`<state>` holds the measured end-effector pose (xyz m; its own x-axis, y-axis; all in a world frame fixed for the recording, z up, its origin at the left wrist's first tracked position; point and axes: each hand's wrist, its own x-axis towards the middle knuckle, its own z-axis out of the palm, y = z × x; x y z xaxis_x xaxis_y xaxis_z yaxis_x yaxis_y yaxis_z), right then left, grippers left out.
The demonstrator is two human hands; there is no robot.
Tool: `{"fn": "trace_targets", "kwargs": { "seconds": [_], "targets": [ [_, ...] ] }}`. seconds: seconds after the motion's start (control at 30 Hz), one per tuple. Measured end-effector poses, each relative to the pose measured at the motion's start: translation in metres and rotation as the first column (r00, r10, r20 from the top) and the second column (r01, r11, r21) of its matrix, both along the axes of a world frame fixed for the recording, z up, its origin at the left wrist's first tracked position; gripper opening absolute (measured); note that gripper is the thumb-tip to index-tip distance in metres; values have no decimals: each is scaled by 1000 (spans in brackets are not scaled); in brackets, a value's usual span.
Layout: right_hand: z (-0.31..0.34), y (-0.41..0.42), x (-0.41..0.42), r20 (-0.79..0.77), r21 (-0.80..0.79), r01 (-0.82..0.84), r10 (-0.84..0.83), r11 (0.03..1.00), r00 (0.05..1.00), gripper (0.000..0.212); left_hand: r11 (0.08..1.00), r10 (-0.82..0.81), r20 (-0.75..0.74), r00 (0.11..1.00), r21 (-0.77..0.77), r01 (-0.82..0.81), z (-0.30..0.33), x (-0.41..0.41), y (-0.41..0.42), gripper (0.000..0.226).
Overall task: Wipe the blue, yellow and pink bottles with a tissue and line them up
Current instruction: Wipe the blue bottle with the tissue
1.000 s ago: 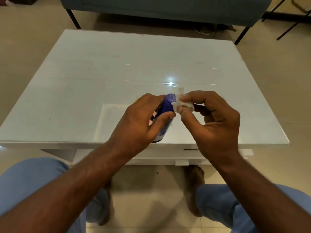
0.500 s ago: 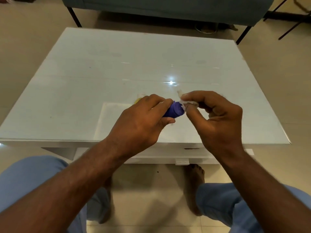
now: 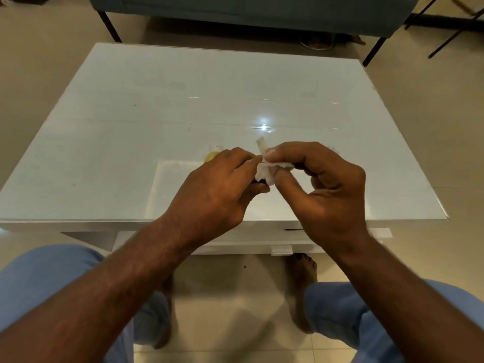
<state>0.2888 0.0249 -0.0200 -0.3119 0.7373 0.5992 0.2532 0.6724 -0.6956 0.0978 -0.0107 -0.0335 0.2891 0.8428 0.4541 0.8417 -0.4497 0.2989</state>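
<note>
White tissue [image 3: 264,172] now wraps most of the blue bottle [image 3: 258,182], which showed plainly a moment ago. Left hand [image 3: 217,192] grips the bottle; right hand [image 3: 322,184] pinches the tissue. Yellow bottle [image 3: 211,156] peeks out beyond, on the worktop [image 3: 157,100].

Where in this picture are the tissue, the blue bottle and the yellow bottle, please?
tissue [image 3: 264,172], head view, on the crumpled white wad between the fingertips.
blue bottle [image 3: 260,182], head view, on the dark sliver below the tissue.
yellow bottle [image 3: 210,156], head view, on its yellow body behind the left hand.
</note>
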Motion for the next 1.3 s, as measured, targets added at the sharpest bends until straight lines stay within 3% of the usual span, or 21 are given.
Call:
{"fn": "trace_targets", "kwargs": {
  "seconds": [0.2,0.37,0.5,0.67,0.8,0.97,1.03,1.2,1.3],
  "targets": [
    [1,4,7,-18,-42,66,-67,997,998,15,1000,-6,30,1000,1,6,2,0,-3,43],
    [1,-1,4,81,92,5,-13,996,997,16,1000,10,68,998,6,-11,1,-1,-2,38],
    [0,7,9,13,15,78,-79,997,997,16,1000,-4,71,997,11,3,1,2,-4,45],
    [2,3,7,117,143,27,-44,989,992,16,1000,28,138,990,-15,-26,-3,-1,-2,46],
    [2,5,9,41,97,63,-67,993,997,19,1000,26,200,979,-18,-22,-1,0,-4,42],
    [-4,-6,2,183,166,-65,34,984,983,16,990,137,501,854,-86,-108,3,-4,4,29],
    [-8,-9,-2,219,183,-83,41,980,975,16,992,125,535,836,-98,-86,6,-6,4,27],
    [-1,-4,-4,100,79,73,-81,994,992,23,979,117,606,786,-204,11,8,-1,1,24],
    [-2,-4,-4,126,69,53,-61,996,990,22,955,200,707,678,-295,26,9,1,0,25]
  ]
}}
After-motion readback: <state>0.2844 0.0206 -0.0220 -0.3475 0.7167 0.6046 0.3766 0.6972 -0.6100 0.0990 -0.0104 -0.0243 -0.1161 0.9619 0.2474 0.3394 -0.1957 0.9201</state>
